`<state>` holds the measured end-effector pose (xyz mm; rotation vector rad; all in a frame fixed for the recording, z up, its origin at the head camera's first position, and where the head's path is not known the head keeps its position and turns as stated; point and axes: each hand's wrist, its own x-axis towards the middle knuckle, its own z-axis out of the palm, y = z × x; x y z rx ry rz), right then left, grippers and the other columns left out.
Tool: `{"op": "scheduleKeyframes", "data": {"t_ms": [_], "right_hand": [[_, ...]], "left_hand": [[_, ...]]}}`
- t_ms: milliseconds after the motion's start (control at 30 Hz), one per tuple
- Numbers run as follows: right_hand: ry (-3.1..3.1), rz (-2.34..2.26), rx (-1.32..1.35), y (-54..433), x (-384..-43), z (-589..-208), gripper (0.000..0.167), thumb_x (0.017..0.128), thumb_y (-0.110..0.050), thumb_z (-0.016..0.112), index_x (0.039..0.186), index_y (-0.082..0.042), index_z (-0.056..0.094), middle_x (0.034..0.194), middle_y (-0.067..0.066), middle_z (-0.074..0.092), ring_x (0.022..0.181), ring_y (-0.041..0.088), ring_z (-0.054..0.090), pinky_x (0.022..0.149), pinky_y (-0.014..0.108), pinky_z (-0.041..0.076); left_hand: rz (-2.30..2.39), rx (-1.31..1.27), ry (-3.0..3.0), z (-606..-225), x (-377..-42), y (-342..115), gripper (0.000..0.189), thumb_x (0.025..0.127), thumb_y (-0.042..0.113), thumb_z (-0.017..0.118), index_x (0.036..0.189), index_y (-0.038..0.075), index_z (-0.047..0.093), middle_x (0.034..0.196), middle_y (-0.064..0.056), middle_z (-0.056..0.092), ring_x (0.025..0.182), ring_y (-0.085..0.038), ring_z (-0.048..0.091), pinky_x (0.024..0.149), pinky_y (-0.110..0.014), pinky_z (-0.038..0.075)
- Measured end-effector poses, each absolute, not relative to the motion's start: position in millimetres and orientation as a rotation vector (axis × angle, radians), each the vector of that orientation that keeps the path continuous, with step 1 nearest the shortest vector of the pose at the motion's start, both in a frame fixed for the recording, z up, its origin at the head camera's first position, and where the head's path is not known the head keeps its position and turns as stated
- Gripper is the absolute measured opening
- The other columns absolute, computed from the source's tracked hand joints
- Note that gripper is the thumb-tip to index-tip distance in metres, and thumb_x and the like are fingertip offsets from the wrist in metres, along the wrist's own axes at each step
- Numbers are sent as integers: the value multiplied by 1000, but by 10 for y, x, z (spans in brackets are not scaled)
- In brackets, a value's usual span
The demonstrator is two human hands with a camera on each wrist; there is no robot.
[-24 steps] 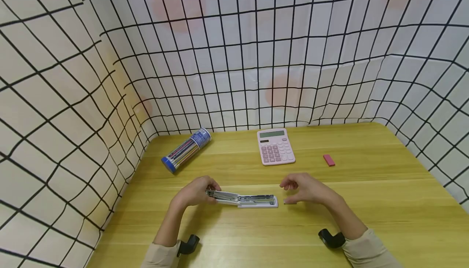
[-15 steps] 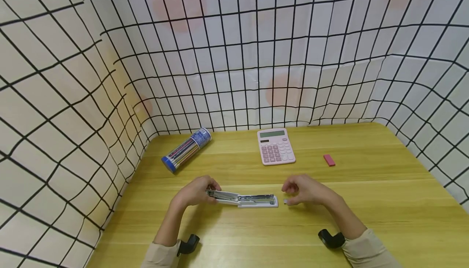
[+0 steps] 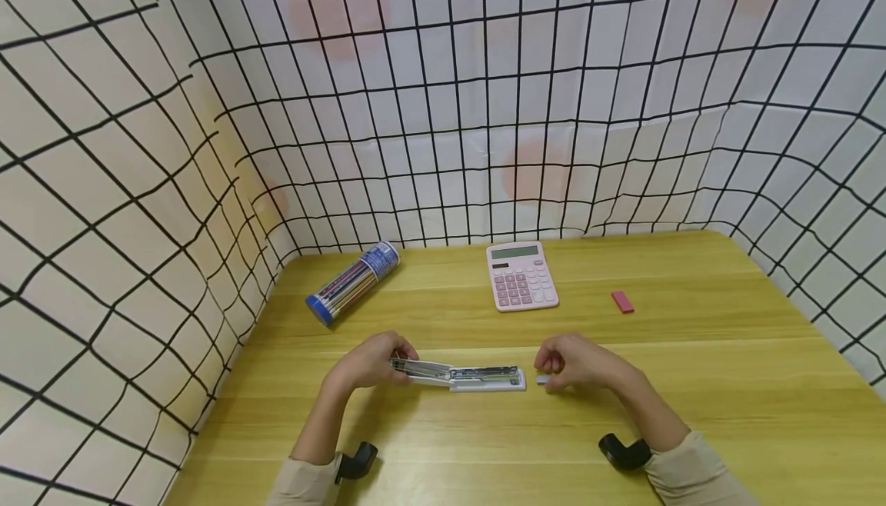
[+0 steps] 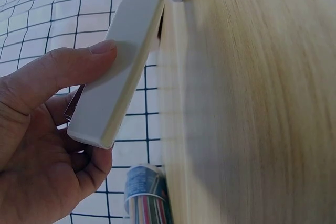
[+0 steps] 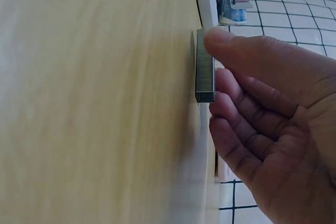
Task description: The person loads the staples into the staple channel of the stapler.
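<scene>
A white stapler (image 3: 487, 380) lies folded wide open on the table, its metal staple channel facing up. My left hand (image 3: 370, 360) grips the raised top arm at its left end; in the left wrist view the thumb presses on the white cover (image 4: 118, 72) and the fingers curl behind it. Just right of the stapler's base, my right hand (image 3: 577, 361) pinches a small grey strip of staples (image 5: 205, 72). The thumb lies on the strip's upper end in the right wrist view, with the fingers curled behind it, close over the tabletop.
Behind the left hand lies a clear tube of pencils (image 3: 353, 283) with a blue end. A pink calculator (image 3: 522, 277) sits at the back middle, and a small pink-red block (image 3: 621, 302) is to its right. Grid-patterned cloth (image 3: 443, 106) rises around the wooden table (image 3: 484, 452).
My right thumb and fingers have drawn together, and more of the staple strip shows beside the thumb. The left hand and the stapler have stayed put.
</scene>
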<state>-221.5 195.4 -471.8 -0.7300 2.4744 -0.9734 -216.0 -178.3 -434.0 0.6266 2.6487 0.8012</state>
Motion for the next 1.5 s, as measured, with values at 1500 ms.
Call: {"op": "scheduleKeyframes", "data": {"t_ms": [1500], "right_hand": [[2532,-924,-719,1959,-2208,-4685,13,77,-9,78,85,-13,70,75,-6,60,69,8,51,62,20,44]], "left_hand": [[774,695,2668,-4367,-2169,-1780,27,72,6,83,97,6,71,88,0,66,81,-12,56,74,-29,48]]}}
